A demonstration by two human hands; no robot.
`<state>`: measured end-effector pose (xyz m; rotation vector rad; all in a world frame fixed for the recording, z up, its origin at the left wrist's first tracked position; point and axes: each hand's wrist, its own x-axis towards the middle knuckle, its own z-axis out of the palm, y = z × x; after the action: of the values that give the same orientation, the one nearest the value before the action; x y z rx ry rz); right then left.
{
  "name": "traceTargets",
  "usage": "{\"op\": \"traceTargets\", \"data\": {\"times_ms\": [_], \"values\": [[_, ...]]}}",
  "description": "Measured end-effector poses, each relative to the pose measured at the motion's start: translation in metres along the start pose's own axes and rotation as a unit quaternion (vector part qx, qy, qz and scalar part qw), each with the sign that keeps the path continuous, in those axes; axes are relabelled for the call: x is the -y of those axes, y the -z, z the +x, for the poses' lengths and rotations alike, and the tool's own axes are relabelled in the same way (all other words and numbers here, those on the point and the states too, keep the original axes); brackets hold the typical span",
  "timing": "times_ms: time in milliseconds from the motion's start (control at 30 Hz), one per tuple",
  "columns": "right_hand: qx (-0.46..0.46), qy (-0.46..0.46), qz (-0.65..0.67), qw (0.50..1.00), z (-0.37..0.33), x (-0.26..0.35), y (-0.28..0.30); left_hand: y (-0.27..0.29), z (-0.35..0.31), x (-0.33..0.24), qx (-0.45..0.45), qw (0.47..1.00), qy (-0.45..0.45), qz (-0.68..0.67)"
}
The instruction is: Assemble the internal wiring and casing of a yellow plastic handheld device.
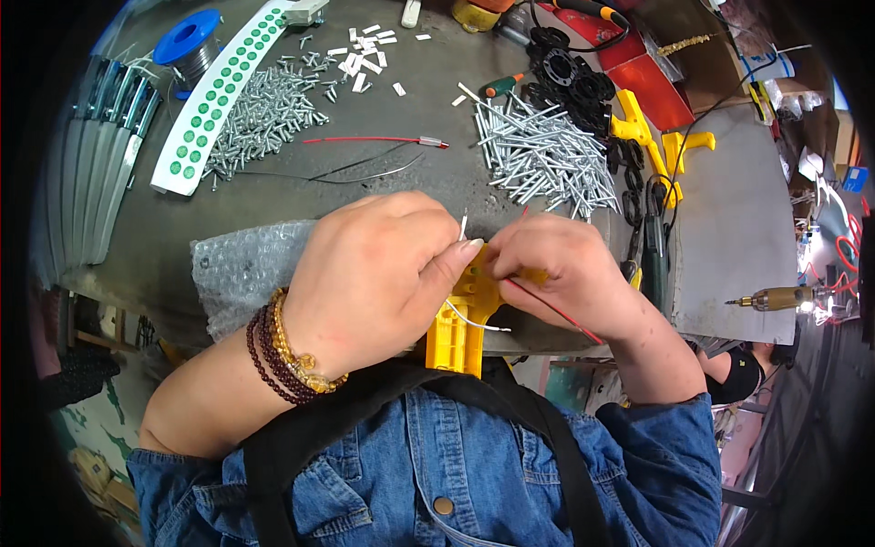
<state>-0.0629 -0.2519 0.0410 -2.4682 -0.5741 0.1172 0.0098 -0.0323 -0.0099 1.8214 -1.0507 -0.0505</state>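
A yellow plastic housing (456, 342), shaped like a tool handle, is between my two hands at the table's near edge. My left hand (374, 273) is closed, its thumb and forefinger pinching a white wire (477, 323). A bare end of white wire sticks up past the thumb. Closed at the housing's right side, my right hand (561, 269) has a red wire (558, 312) in its fingers. One end of that wire trails toward my right wrist. The fingers hide where the wires meet the housing.
Bubble wrap (246, 269) lies beside my left wrist. Beyond are loose screws (264, 114), a red and black wire piece (365, 141), long metal pins (542, 155) and black rings (561, 68). Yellow handles (633, 118) and a dark green tool (654, 237) lie right.
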Motion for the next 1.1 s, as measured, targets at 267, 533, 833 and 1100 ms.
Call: {"op": "traceTargets", "data": {"times_ms": [267, 533, 833, 1100], "values": [[0.042, 0.068, -0.177, 0.981, 0.004, 0.007, 0.0, -0.003, -0.003, 0.004, -0.021, 1.0, -0.016, -0.009], [0.038, 0.064, -0.187, 0.98, 0.004, 0.001, -0.005, -0.001, -0.003, 0.005, -0.027, 0.999, -0.033, -0.005], [0.252, -0.38, 0.276, 0.846, 0.028, -0.014, 0.02, -0.004, -0.006, 0.006, -0.028, 0.999, -0.036, -0.023], [0.226, -0.335, 0.173, 0.898, 0.028, -0.018, 0.003, -0.004, -0.005, 0.007, -0.034, 0.998, -0.038, -0.033]]}}
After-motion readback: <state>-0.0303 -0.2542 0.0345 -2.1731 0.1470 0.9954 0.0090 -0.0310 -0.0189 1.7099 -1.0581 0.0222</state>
